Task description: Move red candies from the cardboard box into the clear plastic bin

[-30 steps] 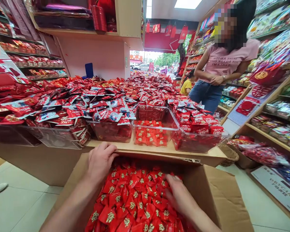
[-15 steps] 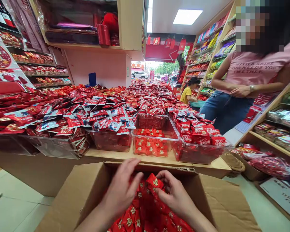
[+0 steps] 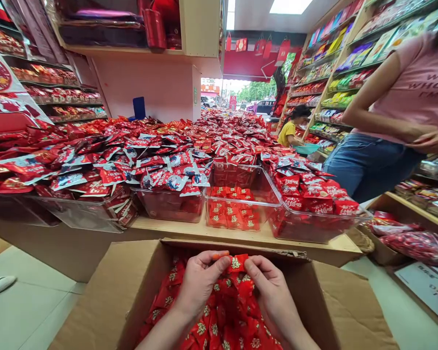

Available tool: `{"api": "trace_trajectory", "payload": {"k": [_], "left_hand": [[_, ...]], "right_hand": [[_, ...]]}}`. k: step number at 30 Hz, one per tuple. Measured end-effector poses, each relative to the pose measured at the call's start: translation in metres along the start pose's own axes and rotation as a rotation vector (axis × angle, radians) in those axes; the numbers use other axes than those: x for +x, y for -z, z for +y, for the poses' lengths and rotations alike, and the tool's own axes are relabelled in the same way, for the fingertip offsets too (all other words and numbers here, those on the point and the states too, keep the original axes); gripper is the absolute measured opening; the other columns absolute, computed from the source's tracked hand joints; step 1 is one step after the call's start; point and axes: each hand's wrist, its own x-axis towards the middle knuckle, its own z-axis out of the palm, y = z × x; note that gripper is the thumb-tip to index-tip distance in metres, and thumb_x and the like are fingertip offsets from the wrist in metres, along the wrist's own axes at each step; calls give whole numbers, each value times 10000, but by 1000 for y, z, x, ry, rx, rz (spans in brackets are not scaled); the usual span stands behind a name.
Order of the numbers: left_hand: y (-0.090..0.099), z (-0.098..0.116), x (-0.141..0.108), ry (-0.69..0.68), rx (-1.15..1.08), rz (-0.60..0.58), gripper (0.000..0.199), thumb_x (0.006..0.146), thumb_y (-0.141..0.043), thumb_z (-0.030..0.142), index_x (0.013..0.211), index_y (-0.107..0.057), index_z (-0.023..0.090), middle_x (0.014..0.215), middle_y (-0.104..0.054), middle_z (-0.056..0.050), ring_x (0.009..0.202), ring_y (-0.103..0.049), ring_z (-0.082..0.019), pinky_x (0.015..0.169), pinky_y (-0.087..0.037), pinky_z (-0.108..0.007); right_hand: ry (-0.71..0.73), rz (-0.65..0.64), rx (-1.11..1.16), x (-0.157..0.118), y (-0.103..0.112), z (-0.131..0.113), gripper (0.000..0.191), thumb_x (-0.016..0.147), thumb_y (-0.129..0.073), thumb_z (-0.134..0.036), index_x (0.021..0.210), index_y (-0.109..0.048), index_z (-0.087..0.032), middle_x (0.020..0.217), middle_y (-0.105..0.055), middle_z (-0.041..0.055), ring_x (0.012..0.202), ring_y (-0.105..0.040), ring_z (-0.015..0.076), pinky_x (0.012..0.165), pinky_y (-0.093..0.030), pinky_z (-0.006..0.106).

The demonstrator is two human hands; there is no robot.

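Between my two hands is a small red candy packet (image 3: 237, 263) with gold characters. My left hand (image 3: 204, 279) pinches its left edge between thumb and fingers, and my right hand (image 3: 268, 282) pinches the right edge. Below them an open cardboard box (image 3: 138, 284) holds many like red packets (image 3: 200, 326). Just beyond the box a clear plastic bin (image 3: 272, 198) stands on a wooden ledge, with similar red packets (image 3: 233, 213) laid in rows on its bottom.
Heaped red and white packets (image 3: 160, 165) fill bins to the left, and another full bin (image 3: 314, 226) stands to the right. A person in a pink shirt (image 3: 405, 97) is at the right. Farther back, someone in yellow (image 3: 287, 132) is near a teal basin (image 3: 306, 148). Shelves (image 3: 328, 58) line the right wall.
My left hand, open half a second ago, has closed on the packet's left side. The packet is now held flat between both hands. The person in pink appears farther right.
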Motion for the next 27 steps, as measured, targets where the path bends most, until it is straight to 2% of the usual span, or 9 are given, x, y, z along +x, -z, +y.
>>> {"api": "trace_trajectory", "payload": {"k": [5, 9, 12, 14, 16, 19, 22, 25, 27], "left_hand": [[3, -9, -1, -65, 21, 11, 153, 602, -699, 255, 710, -668, 151, 641, -653, -6, 591, -568, -104, 608, -476, -228], [8, -9, 0, -161, 236, -15, 146, 632, -668, 275, 688, -672, 140, 671, -596, -7, 568, -531, -104, 488, -471, -206], [11, -9, 1, -151, 265, -15, 159, 628, -670, 284, 689, -670, 137, 651, -575, -2, 545, -517, -98, 450, -455, -195], [11, -9, 0, -92, 200, -10, 168, 631, -671, 283, 720, -655, 142, 652, -594, -1, 533, -525, -93, 471, -460, -200], [8, -10, -4, 5, 102, -43, 191, 667, -645, 279, 818, -623, 165, 705, -624, -8, 588, -567, -108, 548, -479, -222], [0, -14, -14, 198, -176, -208, 216, 770, -534, 282, 975, -548, 216, 915, -623, -34, 829, -593, -165, 717, -472, -295], [-8, -22, -23, 315, -450, -317, 249, 783, -522, 195, 1025, -505, 252, 990, -598, -25, 933, -563, -159, 772, -440, -290], [-10, -30, -24, 308, -549, -258, 436, 723, -569, 50, 1071, -457, 288, 972, -603, 0, 903, -567, -113, 762, -420, -238], [-9, -32, -22, 304, -541, -201, 421, 730, -554, 43, 1061, -456, 284, 965, -599, 3, 864, -567, -97, 728, -419, -225]], "right_hand": [[-138, -5, 252, -2, -3, 7, 131, 686, -640, -298, 702, -602, -174, 609, -596, -10, 554, -519, 87, 496, -402, 187], [-75, 87, 108, -1, -4, 13, 189, 633, -685, -287, 748, -614, -153, 674, -622, 17, 578, -535, 94, 528, -429, 195], [-27, 109, 34, 0, -2, 17, 195, 630, -684, -294, 740, -612, -149, 700, -628, 22, 601, -540, 95, 557, -441, 197], [-15, 111, 24, 1, 0, 19, 190, 649, -664, -312, 741, -601, -159, 703, -621, 12, 613, -542, 97, 583, -450, 210], [46, 173, -48, 2, 4, 20, 198, 674, -635, -337, 769, -584, -171, 723, -616, 8, 639, -549, 108, 611, -457, 225], [228, 255, -300, 1, 9, 21, 190, 721, -578, -342, 816, -556, -179, 774, -603, 22, 705, -560, 139, 642, -467, 249], [462, 153, -592, -1, 10, 24, 108, 764, -525, -270, 816, -552, -180, 797, -574, 37, 746, -549, 152, 672, -464, 263], [584, 63, -729, -3, 8, 27, 64, 789, -486, -202, 811, -544, -185, 796, -564, 37, 752, -544, 142, 675, -464, 250], [583, 38, -733, -3, 8, 29, 75, 800, -472, -173, 832, -538, -192, 804, -567, 33, 758, -549, 136, 675, -471, 246]]}}
